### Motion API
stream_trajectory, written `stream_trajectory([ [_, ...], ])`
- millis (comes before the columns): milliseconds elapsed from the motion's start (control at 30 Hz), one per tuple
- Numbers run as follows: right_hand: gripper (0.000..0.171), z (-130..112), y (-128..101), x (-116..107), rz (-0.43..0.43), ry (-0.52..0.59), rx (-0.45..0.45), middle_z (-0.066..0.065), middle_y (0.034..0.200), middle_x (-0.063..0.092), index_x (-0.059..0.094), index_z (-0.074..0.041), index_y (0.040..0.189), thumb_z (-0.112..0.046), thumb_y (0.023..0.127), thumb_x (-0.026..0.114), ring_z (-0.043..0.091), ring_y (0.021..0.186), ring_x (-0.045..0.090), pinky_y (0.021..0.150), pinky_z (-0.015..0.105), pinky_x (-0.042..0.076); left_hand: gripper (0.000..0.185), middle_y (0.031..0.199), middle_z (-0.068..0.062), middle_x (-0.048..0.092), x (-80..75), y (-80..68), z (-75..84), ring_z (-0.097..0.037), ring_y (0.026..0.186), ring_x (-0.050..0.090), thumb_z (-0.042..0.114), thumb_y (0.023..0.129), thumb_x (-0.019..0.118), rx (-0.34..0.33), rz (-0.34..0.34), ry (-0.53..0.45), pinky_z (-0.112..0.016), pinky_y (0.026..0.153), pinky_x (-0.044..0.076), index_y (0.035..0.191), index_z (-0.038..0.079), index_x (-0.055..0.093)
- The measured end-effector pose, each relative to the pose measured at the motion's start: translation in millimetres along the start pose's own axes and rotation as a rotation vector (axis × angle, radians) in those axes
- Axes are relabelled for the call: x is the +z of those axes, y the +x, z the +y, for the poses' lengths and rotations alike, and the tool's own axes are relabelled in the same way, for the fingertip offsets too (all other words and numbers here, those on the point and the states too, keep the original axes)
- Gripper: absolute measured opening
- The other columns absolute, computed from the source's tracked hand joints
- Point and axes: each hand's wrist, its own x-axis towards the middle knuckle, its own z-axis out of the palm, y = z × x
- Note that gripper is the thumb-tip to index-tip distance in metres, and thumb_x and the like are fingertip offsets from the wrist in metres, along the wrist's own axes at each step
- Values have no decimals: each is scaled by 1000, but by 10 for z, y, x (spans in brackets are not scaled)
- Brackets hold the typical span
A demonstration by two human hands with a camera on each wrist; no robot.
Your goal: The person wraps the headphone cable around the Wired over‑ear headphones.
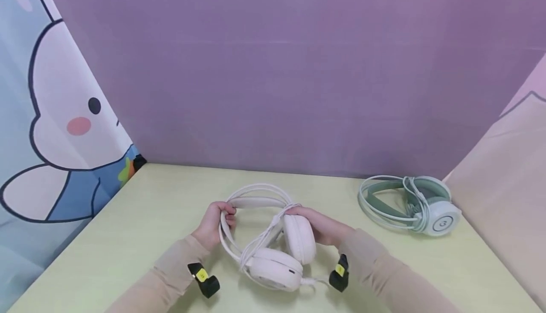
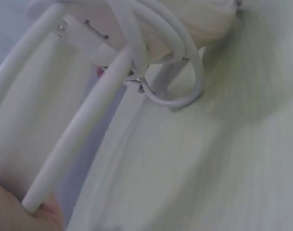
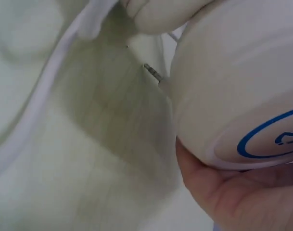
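White over-ear headphones (image 1: pixel 279 263) are held between both hands near the table's front, their cord wound around the band and ear cups. My left hand (image 1: pixel 213 225) grips the headband on its left side; in the left wrist view the fingers of that hand (image 2: pixel 28 214) wrap the thin white band tube (image 2: pixel 79 130). At the far ear cup, my right hand (image 1: pixel 322 225) holds the cup's outer side. The right wrist view shows the ear cup (image 3: pixel 223 86) with a blue ring logo against the hand (image 3: pixel 233 192), and a metal audio plug (image 3: pixel 153 72) beside it.
Green-and-white headphones (image 1: pixel 409 206) with a bundled cord lie on the right of the pale yellow table (image 1: pixel 170 185). A purple backdrop (image 1: pixel 277 76) rises behind the table. A curtain with a cartoon rabbit (image 1: pixel 77 99) hangs at the left, another curtain (image 1: pixel 512 170) at the right.
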Motion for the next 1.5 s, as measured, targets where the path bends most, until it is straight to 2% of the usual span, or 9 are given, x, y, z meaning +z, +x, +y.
stream_trajectory([
  [200, 42, 31, 230, -15, 79, -77, 36, 2, 97, 56, 50, -5, 118, -39, 93, 43, 14, 87, 56, 78, 30, 50, 13, 59, 8, 41, -131, 119, 8, 1, 48, 35, 0, 83, 33, 16, 65, 99, -9, 41, 30, 92, 9, 33],
  [433, 54, -127, 259, -3, 430, -586, 88, 12, 100, 65, 62, 0, 111, -48, 89, 50, 24, 86, 63, 70, 40, 56, 17, 59, 8, 43, -172, 215, 24, 2, 47, 35, 2, 85, 33, 12, 74, 98, -7, 42, 30, 75, 11, 44],
  [600, 56, -173, 1, 219, 462, -834, -87, 21, 124, 57, 47, -9, 137, -46, 95, 46, 35, 110, 57, 89, 51, 49, 7, 62, 7, 46, -224, 243, 62, 0, 47, 37, 3, 89, 35, -3, 73, 40, -9, 42, 31, 89, 10, 38],
  [733, 62, -92, -211, 516, 410, -1036, -224, 26, 135, 44, 38, -20, 145, -46, 91, 55, 42, 115, 51, 82, 59, 49, 5, 62, 7, 45, -416, 224, 171, -2, 48, 39, 6, 92, 36, 25, 114, 41, -12, 45, 34, 90, 10, 38],
  [933, 66, 47, -76, 842, 422, -1198, -344, 24, 142, 40, 36, -24, 146, -27, 87, 65, 42, 117, 50, 73, 52, 54, 12, 62, 5, 51, -732, 249, 349, -4, 52, 48, 8, 96, 42, 165, 180, 300, -16, 51, 43, 85, 7, 48],
  [1033, 65, 81, 61, 914, 488, -1259, -404, 22, 132, 51, 38, -21, 145, -23, 86, 67, 38, 111, 56, 67, 47, 56, 4, 68, 3, 54, -829, 282, 407, -5, 56, 52, 8, 96, 44, 177, 181, 394, -18, 55, 47, 96, 4, 44],
  [1167, 67, 64, 246, 993, 543, -1355, -446, 15, 118, 62, 40, -17, 143, -21, 83, 70, 31, 99, 61, 60, 39, 55, 21, 76, 2, 54, -897, 335, 514, -6, 62, 55, 11, 93, 52, 163, 259, 434, -18, 58, 48, 110, 3, 41],
  [1300, 71, -5, 438, 1049, 525, -1410, -402, 12, 114, 63, 36, -19, 145, -17, 82, 69, 26, 89, 61, 53, 29, 48, 33, 82, 3, 54, -984, 427, 643, -5, 67, 53, 13, 89, 56, 209, 379, 567, -17, 60, 46, 117, -3, 46],
  [1500, 70, -156, 672, 1043, 490, -1449, -284, 8, 110, 63, 31, -28, 147, -10, 87, 60, 22, 81, 57, 51, 30, 45, 52, 111, -21, 52, -1143, 574, 746, -16, 84, 50, 13, 89, 53, 249, 446, 857, -18, 66, 42, 131, -15, 39],
])
